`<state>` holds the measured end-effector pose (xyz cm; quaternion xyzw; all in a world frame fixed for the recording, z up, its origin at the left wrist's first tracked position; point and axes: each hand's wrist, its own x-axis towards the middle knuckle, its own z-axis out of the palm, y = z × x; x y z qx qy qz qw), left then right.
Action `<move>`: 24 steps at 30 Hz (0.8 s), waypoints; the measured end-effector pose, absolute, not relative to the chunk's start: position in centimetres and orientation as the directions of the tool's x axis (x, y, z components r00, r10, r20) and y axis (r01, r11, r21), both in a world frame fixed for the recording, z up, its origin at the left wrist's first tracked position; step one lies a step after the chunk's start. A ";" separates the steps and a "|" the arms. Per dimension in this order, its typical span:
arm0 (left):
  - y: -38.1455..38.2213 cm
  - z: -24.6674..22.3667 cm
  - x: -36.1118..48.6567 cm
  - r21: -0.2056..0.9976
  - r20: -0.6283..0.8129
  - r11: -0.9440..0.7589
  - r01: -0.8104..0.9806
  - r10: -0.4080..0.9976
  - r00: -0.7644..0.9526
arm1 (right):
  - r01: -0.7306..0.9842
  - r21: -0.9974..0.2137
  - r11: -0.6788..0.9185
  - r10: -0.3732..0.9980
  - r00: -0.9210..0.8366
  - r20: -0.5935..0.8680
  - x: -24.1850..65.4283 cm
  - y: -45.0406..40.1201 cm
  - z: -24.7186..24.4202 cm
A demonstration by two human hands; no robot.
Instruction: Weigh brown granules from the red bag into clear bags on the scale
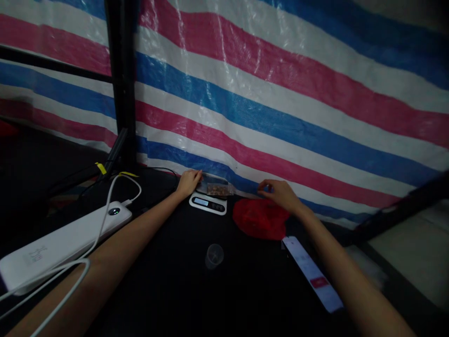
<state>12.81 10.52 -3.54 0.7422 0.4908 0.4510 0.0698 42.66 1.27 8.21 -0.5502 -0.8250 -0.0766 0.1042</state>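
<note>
A small white digital scale (208, 204) with a lit display stands at the far side of the dark table. On its platform lies a clear bag of brown bits (219, 189). My left hand (190, 182) is closed at the scale's left edge, fingers pressed together; what they grip is too small to make out. Above a red cloth or bag (260, 218), my right hand (277, 193) has its fingers curled in a pinch, with anything between them too dim to tell. A clear plastic cup (214, 255) sits nearer to me.
A phone (313, 274) with a lit screen lies beneath my right forearm. At the left is a white power bank (66, 245) with white cables. Striped plastic sheeting (245, 107) hangs behind the table, beside a black frame post (122, 84).
</note>
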 end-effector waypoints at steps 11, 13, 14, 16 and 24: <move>10.6 -3.7 12.8 0.540 0.593 -0.506 0.672 0.795 0.123 | 0.868 0.173 0.465 0.876 -0.480 0.053 45.6 -2.3 6.9; 10.4 -3.6 12.8 0.533 0.593 -0.514 0.671 0.793 0.136 | 0.870 0.177 0.461 0.873 -0.480 0.083 45.5 -1.8 6.9; 10.3 -3.4 12.8 0.526 0.598 -0.520 0.673 0.789 0.143 | 0.876 0.168 0.451 0.875 -0.472 0.111 45.3 -1.6 7.0; 9.8 -3.0 13.0 0.497 0.623 -0.546 0.675 0.766 0.161 | 0.889 0.122 0.441 0.872 -0.457 0.175 44.7 -1.1 7.2; 7.9 -1.3 15.0 0.197 0.638 -0.777 0.598 0.565 0.524 | 0.849 -0.232 0.475 0.868 -0.407 0.285 40.1 3.8 3.5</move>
